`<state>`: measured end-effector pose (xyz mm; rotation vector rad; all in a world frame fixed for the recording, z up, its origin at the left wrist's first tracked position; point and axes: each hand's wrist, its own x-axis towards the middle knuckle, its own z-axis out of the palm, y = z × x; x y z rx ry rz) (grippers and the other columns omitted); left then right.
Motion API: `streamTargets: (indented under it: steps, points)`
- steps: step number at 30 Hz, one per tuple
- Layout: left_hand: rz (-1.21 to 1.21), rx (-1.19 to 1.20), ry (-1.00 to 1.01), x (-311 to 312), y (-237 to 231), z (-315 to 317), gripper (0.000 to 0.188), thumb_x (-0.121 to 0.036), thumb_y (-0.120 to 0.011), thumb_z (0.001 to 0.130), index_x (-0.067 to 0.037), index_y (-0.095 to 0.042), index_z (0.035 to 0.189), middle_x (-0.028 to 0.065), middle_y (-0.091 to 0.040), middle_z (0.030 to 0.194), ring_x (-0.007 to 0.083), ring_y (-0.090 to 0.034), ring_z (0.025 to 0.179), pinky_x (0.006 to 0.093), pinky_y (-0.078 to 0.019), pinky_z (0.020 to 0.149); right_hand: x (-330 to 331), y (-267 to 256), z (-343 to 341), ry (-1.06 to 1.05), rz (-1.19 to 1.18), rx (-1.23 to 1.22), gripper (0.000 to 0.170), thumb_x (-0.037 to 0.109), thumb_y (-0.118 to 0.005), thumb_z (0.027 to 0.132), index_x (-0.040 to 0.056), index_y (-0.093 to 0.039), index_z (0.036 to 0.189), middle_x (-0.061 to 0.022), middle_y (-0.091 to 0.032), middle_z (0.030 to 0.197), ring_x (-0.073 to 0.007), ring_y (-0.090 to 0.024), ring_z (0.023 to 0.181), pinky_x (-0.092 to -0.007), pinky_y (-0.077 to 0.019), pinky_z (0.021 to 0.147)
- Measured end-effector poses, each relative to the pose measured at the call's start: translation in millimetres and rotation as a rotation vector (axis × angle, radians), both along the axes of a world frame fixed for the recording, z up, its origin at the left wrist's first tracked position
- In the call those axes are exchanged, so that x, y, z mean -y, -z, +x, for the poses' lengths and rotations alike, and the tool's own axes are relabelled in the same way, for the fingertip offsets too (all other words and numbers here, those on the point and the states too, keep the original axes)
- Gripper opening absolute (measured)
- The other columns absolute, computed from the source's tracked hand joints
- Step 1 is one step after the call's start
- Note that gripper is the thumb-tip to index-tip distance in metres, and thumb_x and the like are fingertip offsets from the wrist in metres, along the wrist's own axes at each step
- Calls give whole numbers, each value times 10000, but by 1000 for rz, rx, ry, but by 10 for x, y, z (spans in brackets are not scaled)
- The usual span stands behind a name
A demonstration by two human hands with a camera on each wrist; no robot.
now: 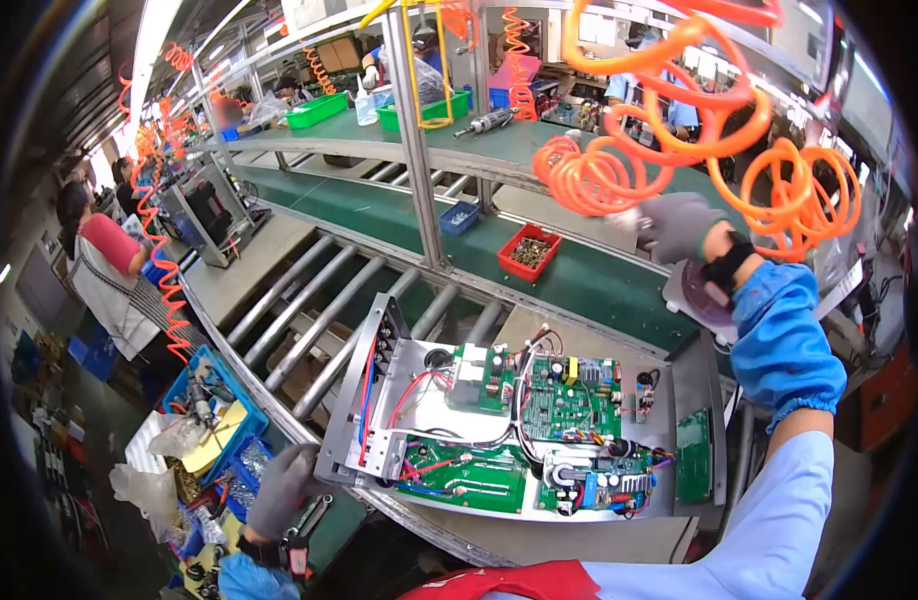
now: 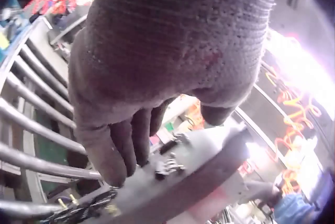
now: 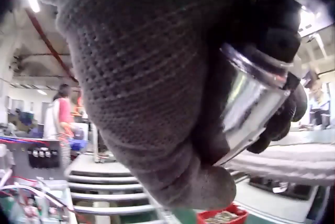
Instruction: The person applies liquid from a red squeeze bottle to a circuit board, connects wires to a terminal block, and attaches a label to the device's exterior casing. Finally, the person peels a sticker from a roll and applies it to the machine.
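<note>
A metal chassis (image 1: pixel 599 505) lies open on the roller line, with green circuit boards (image 1: pixel 574 410) and bundled wires inside. My gloved left hand (image 1: pixel 284 490) is at the chassis's left end, fingertips close by the grey end panel (image 1: pixel 329 450). In the left wrist view its fingers (image 2: pixel 112 161) hang fairly straight, the thumb apart from them. My gloved right hand (image 1: pixel 679 228) is raised beyond the chassis's right end, beside orange coiled hoses (image 1: pixel 604 180). Its fingers curl round a silver cylindrical tool (image 3: pixel 254 95); the tool's ends are mostly hidden by the glove.
A red bin of screws (image 1: pixel 529 252) and a small blue bin (image 1: pixel 459 217) stand on the green belt behind the chassis. A metal post (image 1: pixel 414 140) rises there. At left are rollers (image 1: pixel 314 320) and a blue crate (image 1: pixel 214 440) of tools. Another person (image 1: pixel 109 270) stands far left.
</note>
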<state>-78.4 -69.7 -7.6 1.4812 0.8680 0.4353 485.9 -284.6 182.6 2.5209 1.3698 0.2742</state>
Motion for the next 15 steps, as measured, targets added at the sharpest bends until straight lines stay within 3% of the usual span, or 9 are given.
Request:
streamTargets:
  steps: [2,4,6,7,8,9,10,12,15]
  points:
    - [-182,-79,-165,113,228,-124,428,-294,-566,962,45,-591,1223,118,-663,1028,202,-656,892,337,-554,764,97,-18,433,98,93,10,603,246,-743,646,108,-646,1225,-192,-698,995,-385,-675,922,-460,-537,808]
    - [-267,-131,-240,102,742,-410,354,-246,-591,932,28,-610,1156,106,-659,965,213,-669,820,342,-568,710,67,43,858,134,155,25,597,247,-740,655,102,-645,1227,-190,-697,996,-383,-673,922,-458,-535,812]
    - [-243,-111,-290,145,1299,-767,254,-226,-600,918,-17,-626,1060,51,-631,811,150,-613,669,302,-504,592,-79,200,1324,112,190,10,590,248,-737,665,97,-644,1228,-187,-695,996,-381,-671,922,-456,-533,815]
    - [-138,-215,-261,188,1279,-771,254,-250,-605,919,-32,-636,1045,37,-616,779,111,-576,640,273,-456,564,-205,302,1548,84,200,-9,587,249,-736,670,94,-643,1228,-186,-694,997,-380,-670,922,-455,-532,817]
    - [-12,-548,-266,264,1248,-818,292,-261,-606,914,-12,-638,1062,57,-637,802,143,-595,690,302,-483,631,-353,413,1755,62,204,-35,584,249,-734,675,91,-643,1229,-185,-693,997,-379,-669,922,-454,-531,818]
    - [154,-568,-317,359,1366,-948,352,-280,-618,887,2,-635,1097,104,-666,863,217,-627,793,352,-505,749,-468,570,1950,45,200,-74,581,250,-733,679,88,-642,1230,-184,-692,997,-378,-668,922,-453,-530,820]
    - [121,-782,-293,386,1336,-1026,420,-288,-623,857,-3,-615,1166,171,-684,1003,299,-644,940,405,-496,855,-636,697,2127,32,197,-108,577,250,-732,684,86,-642,1230,-183,-692,998,-377,-667,923,-452,-529,822]
    - [189,-840,-328,392,1486,-1203,470,-304,-639,834,-32,-594,1214,198,-648,1104,350,-633,1024,433,-502,867,-856,872,2278,22,204,-166,571,251,-729,694,80,-640,1232,-180,-690,998,-375,-665,923,-451,-526,825]
    - [519,-993,-296,299,1511,-1153,458,-278,-648,825,-61,-586,1223,178,-608,1175,373,-612,1074,462,-501,888,-915,987,2259,25,213,-253,562,253,-725,708,72,-638,1233,-177,-687,1000,-372,-662,923,-448,-523,831]
